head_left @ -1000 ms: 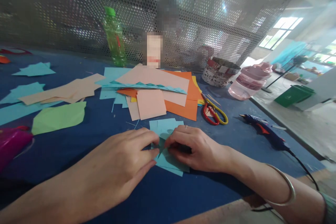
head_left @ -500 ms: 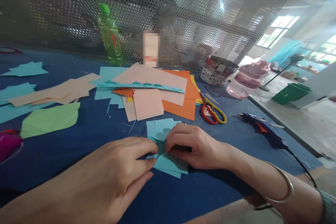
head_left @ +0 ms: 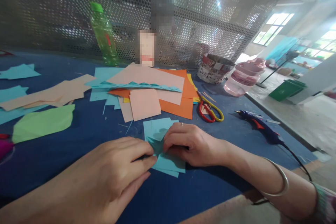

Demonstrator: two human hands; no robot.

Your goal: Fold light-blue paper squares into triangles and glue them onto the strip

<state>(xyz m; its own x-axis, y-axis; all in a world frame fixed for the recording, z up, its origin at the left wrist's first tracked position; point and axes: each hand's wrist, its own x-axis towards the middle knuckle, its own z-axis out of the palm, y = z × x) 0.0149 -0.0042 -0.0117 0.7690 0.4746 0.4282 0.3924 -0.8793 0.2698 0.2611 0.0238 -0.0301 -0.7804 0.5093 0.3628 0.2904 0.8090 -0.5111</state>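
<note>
Light-blue paper pieces lie in a small overlapping pile on the blue table, in front of me. My right hand is closed at the pile's right side, its curled fingertips gripping a light-blue piece. From the left, my left hand reaches the same paper, index finger and thumb drawn together at its edge. The fingers partly hide the piece between both hands. Just behind the pile is a square of pale pink paper, in front of stacked orange paper and other coloured sheets.
Red-and-yellow scissors and a blue glue gun lie to the right. A patterned container and pink water bottle stand behind. A green bottle is by the perforated metal screen. Green paper lies left.
The whole view has shifted slightly, so the table items sit a little further left. Both hands stay at the light-blue paper, with the left fingertips slightly nearer the right hand.
</note>
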